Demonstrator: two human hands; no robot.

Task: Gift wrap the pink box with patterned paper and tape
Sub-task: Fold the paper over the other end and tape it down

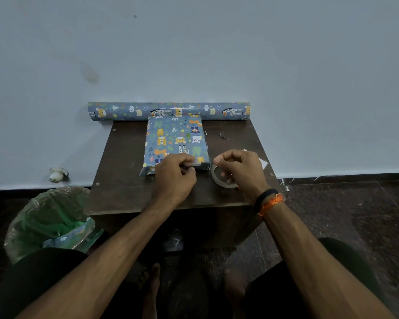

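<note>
The wrapped box [176, 143] lies flat at the middle of the dark worktop [122, 185], its far end touching the paper roll [168, 110] at twelve o'clock against the wall. The left hand [174, 178] sits at the box's near edge, fingers [189, 161] curled and pinching there, seemingly on clear tape. At three o'clock of it, the right hand [240, 170] curls round the tape roll [219, 180]. A green-lined bin [48, 222] stands at eight o'clock.
</note>
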